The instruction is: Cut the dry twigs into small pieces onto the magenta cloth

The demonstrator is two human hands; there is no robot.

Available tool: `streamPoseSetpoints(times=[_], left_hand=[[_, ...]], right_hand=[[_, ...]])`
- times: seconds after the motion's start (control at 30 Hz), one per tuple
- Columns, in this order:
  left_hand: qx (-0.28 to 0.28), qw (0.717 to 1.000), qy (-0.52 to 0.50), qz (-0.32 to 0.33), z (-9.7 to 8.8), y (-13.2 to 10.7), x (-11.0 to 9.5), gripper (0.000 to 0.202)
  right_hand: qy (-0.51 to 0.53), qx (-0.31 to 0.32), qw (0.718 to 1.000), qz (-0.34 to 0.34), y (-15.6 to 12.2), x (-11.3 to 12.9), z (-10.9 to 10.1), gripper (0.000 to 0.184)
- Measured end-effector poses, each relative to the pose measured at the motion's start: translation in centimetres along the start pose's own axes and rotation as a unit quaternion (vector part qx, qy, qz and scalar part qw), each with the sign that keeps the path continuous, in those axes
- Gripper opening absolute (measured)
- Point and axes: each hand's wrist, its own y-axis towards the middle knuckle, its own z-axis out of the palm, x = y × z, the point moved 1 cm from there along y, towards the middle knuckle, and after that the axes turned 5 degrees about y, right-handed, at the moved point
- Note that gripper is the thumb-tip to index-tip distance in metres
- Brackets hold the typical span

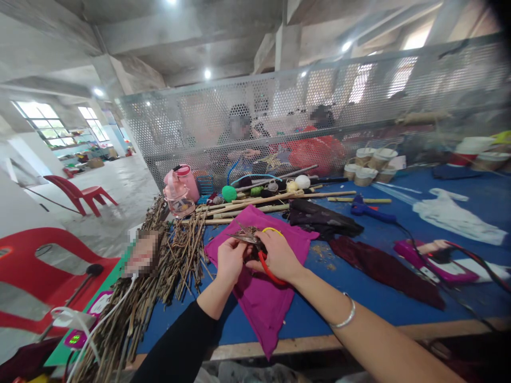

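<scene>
My right hand (277, 256) is closed round a pair of scissors (273, 270) with red and yellow handles. The metal blades reach left, toward the fingers of my left hand (231, 260). My left fingers are pinched beside the blades; what they hold is too small to make out. Under both hands a magenta cloth (265, 314) is spread on the blue table, one corner hanging over the front edge. A small heap of brown dried bits (248, 232) lies on the cloth, partly behind the blades.
Dry twigs (175, 260) are piled to the left, beside a red chair (59, 266). Behind the cloth lie bamboo sticks (275, 199) and yarn balls (229, 193). Dark fabric (387, 271), a blue glue gun (371, 211) and small buckets (365, 173) are right. A mesh partition (191, 127) stands behind.
</scene>
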Motion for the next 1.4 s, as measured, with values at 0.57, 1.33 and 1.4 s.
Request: streamPoseSetpoints(times=[0.57, 1.33, 1.4], left_hand=[[-0.015, 0.999, 0.023, -0.028, -0.14, 0.1, -0.12, 0.019], [0.003, 0.998, 0.057, 0.028, 0.12, -0.32, -0.27, 0.023], [0.0, 0.998, 0.062, 0.023, 0.07, -0.18, -0.2, 0.023]], right_hand=[[0.01, -0.007, 1.0, 0.022, -0.27, -0.31, 0.31, 0.052], [0.131, 0.009, 0.991, 0.035, -0.22, 0.19, 0.15, 0.038], [0.139, 0.023, 0.989, 0.049, -0.2, 0.09, 0.11, 0.036]])
